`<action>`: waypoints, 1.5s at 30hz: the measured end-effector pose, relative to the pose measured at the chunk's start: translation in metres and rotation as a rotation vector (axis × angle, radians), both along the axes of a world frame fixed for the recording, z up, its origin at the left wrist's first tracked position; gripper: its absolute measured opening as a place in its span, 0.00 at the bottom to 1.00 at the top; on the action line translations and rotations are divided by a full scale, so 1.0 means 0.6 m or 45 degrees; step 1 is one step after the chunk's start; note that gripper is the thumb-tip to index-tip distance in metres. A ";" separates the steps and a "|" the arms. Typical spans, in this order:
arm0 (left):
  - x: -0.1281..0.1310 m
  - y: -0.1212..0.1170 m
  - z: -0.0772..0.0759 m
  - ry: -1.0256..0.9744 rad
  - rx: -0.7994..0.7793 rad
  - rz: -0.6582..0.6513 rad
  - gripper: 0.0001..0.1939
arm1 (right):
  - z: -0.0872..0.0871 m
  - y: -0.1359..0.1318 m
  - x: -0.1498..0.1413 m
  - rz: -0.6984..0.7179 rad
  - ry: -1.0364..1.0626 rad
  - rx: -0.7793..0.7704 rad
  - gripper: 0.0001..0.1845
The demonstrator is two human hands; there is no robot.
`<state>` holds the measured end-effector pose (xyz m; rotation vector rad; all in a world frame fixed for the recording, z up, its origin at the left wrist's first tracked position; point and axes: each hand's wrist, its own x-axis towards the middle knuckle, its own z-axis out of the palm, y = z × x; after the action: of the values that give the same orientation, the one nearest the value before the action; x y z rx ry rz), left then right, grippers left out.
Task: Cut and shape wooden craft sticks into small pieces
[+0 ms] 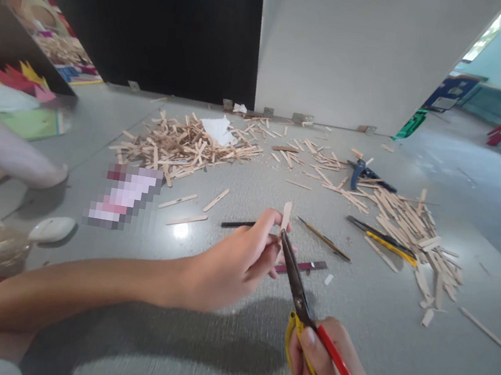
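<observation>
Between the thumb and fingers of my left hand [243, 262] is a pale wooden craft stick [287, 213], held upright above the grey surface. My right hand [323, 357] grips a pair of scissors [299, 284] with dark blades and red and yellow handles. The blade tips touch the stick just below its upper end. Under and beside my left hand lie a black pen-like tool [237, 224], a thin brown pointed tool [325, 239] and a dark red strip [309, 267], partly hidden by the hand and scissors.
A heap of craft stick pieces [176, 144] lies at the back left, and more sticks [409, 222] spread at the right. Near these are a blue-handled tool [358, 173] and a yellow-black cutter [385, 240]. A white mouse [52, 230] sits left. Black and grey panels [348, 51] stand behind.
</observation>
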<state>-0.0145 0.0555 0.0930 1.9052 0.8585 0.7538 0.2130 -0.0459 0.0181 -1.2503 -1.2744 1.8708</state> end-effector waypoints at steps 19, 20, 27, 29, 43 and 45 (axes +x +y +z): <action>0.002 0.000 0.005 -0.031 0.015 -0.008 0.03 | -0.011 -0.013 0.011 0.003 -0.009 0.093 0.31; 0.002 0.000 0.004 -0.035 0.027 -0.014 0.03 | -0.011 -0.012 0.010 0.003 -0.012 0.086 0.32; 0.001 -0.002 0.005 -0.072 0.006 -0.031 0.03 | -0.002 -0.002 -0.003 0.031 -0.026 0.069 0.37; 0.002 -0.003 0.006 -0.096 -0.036 -0.032 0.02 | 0.003 0.000 -0.006 0.020 -0.040 0.059 0.38; 0.001 -0.003 0.001 -0.051 -0.044 0.005 0.05 | 0.014 -0.002 -0.010 0.006 -0.149 0.052 0.41; -0.001 -0.002 0.002 -0.011 -0.024 0.020 0.07 | 0.009 -0.005 -0.006 0.002 -0.149 0.032 0.40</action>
<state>-0.0153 0.0543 0.0944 1.8793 0.8732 0.7609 0.2092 -0.0489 0.0236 -1.3630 -1.3551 1.8001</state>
